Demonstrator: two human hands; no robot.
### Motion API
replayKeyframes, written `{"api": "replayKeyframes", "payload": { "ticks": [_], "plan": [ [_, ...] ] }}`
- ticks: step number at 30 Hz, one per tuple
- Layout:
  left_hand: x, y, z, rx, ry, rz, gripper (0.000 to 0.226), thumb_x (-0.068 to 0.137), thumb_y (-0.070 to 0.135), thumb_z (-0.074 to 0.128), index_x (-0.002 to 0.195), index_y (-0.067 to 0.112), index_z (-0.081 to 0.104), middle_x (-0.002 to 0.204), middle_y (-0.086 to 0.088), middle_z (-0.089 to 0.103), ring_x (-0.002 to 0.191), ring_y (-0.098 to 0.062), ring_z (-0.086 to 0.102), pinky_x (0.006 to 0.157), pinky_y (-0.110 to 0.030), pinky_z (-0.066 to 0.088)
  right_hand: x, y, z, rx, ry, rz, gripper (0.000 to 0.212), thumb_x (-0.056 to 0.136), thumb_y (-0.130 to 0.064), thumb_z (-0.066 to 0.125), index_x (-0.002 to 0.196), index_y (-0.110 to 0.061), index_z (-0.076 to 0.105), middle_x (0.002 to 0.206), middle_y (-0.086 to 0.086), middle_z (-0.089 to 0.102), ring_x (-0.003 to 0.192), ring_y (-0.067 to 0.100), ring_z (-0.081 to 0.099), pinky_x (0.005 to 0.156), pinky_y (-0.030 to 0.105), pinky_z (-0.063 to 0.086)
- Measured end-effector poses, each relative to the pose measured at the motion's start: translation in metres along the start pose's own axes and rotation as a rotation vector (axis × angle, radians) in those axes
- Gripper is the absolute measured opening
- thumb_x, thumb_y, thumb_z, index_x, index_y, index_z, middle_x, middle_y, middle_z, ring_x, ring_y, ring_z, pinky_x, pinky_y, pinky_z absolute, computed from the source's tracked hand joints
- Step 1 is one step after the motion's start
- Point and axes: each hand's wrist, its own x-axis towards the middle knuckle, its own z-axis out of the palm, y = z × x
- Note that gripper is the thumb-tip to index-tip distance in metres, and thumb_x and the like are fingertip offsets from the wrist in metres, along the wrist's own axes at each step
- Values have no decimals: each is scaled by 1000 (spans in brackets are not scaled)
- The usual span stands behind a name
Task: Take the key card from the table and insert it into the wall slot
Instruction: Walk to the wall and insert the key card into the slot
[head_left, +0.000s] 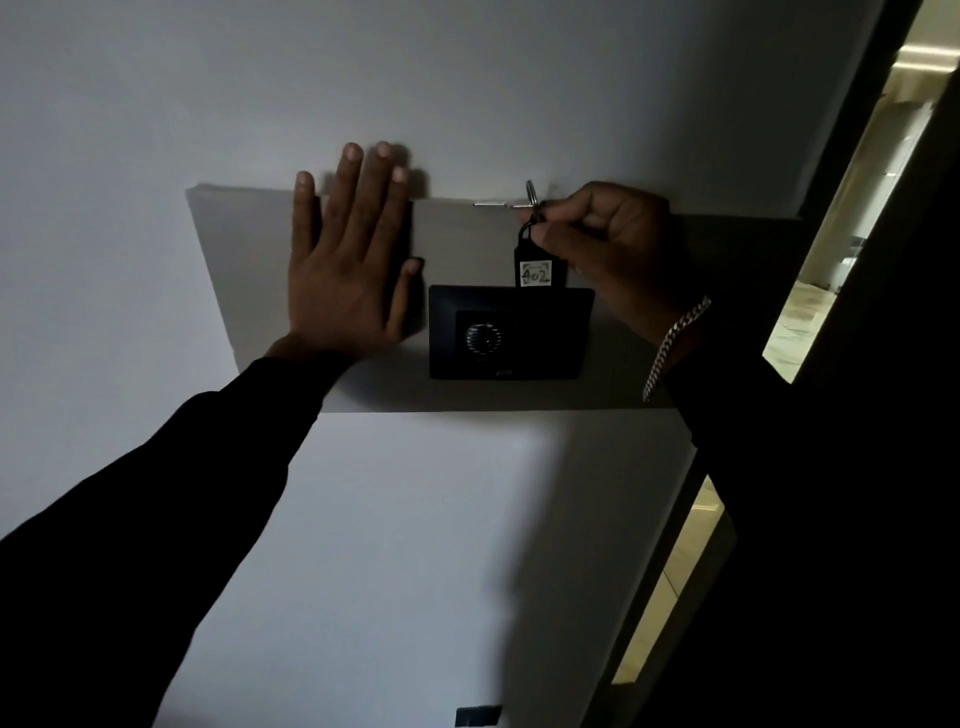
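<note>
The key card (537, 270) is a small black tag with a white label reading 402 and a metal ring at its top. Its lower end sits in the top edge of the black wall slot unit (511, 332), which is mounted on a grey wall panel (623, 374). My right hand (608, 244) pinches the tag's upper end near the ring, fingers curled; a silver bracelet hangs at the wrist. My left hand (350, 249) lies flat on the panel to the left of the slot unit, fingers spread, holding nothing.
The room is dim. A white wall (415, 545) surrounds the panel. A dark door frame (831, 234) runs down the right side, with a lit corridor (883, 182) beyond it. A small dark plate (478, 716) sits low on the wall.
</note>
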Motion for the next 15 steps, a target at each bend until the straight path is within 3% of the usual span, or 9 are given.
{"api": "replayKeyframes", "payload": {
  "ticks": [5,11,15],
  "plan": [
    [1,-1,-8,20,-31,2,66,98,35,38,153,0,29,161,-23,32,151,-41,25,121,-63,18,-3,8,-2,12,-12,-15,1,85,-9,73,87,-9,72,87,5,76,76,4,72,70,18,56],
    [4,1,-11,30,-37,-11,66,99,36,36,153,-1,29,160,-24,33,150,-43,27,121,-64,18,-9,16,-6,-35,18,-39,9,86,-12,73,93,-6,72,94,11,77,88,19,75,83,36,60],
    [4,1,-10,30,-33,-13,66,99,36,35,153,-1,29,160,-24,33,150,-43,27,120,-64,19,-15,18,-8,-102,73,-107,13,86,-8,73,97,-2,74,90,13,76,77,7,71,76,21,58]
  ]
}}
